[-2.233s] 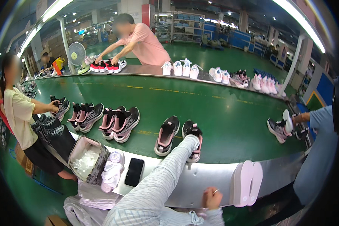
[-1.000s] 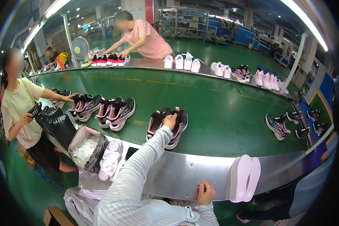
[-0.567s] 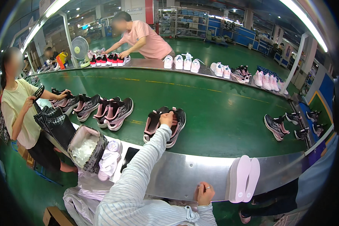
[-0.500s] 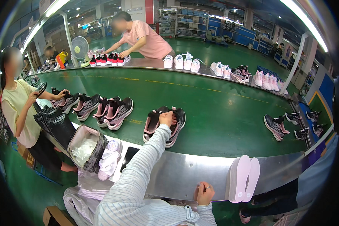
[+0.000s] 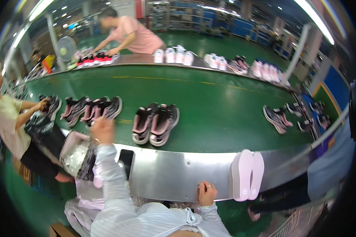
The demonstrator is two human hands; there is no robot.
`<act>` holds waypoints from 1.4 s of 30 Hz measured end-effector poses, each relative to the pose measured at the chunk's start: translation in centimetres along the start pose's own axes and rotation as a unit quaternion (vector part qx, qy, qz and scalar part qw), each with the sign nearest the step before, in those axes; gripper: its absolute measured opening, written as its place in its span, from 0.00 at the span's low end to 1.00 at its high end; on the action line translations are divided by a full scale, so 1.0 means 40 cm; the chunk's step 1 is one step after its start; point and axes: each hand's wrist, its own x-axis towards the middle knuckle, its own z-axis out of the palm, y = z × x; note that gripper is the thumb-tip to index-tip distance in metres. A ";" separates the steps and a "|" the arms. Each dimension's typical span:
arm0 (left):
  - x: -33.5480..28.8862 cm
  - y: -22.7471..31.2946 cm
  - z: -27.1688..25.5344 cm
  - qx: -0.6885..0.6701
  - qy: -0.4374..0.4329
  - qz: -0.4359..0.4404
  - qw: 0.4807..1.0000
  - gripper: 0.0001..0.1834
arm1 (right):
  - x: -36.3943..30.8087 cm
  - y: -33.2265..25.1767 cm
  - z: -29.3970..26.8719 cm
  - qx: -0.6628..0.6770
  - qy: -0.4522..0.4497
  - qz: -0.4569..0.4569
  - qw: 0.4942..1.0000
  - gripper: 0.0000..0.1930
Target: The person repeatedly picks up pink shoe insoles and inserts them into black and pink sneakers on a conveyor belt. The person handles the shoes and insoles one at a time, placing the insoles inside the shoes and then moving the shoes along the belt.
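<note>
My left hand [image 5: 103,130] is raised over the near edge of the green belt, smeared by motion, so its fingers do not show clearly. A pair of black-and-pink sneakers [image 5: 156,124] stands side by side on the belt, just right of that hand and apart from it. Below the hand lies a black phone [image 5: 126,161] on the metal ledge. At the ledge's near edge rests my right hand [image 5: 207,193], its fingers curled closed with nothing visible in them. A stack of pale pink insoles [image 5: 247,175] lies to the right of it.
More black-and-pink sneakers [image 5: 95,110] stand at the left, by a person in a pale yellow top [image 5: 12,122]. A box with crumpled white filling [image 5: 75,156] is at the ledge's left end. Other sneakers [image 5: 279,118] sit far right. Across the belt [image 5: 209,106], someone handles red-and-black shoes.
My left hand has let go of the sneaker pair and moved left; the pair stays on the belt. My right hand stays at the ledge. The whole view has shifted slightly.
</note>
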 end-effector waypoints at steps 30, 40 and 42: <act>-0.232 0.131 0.227 0.104 -0.152 0.283 0.941 0.14 | 1.066 0.555 -0.416 -0.207 0.152 0.163 0.953 0.18; -0.188 0.238 0.181 0.050 -0.029 0.296 0.953 0.09 | 1.082 0.815 -0.432 -0.349 0.031 0.352 0.868 0.23; -0.206 0.265 0.205 0.000 -0.017 0.298 0.955 0.08 | 1.069 0.895 -0.366 -0.020 0.132 0.134 0.982 0.21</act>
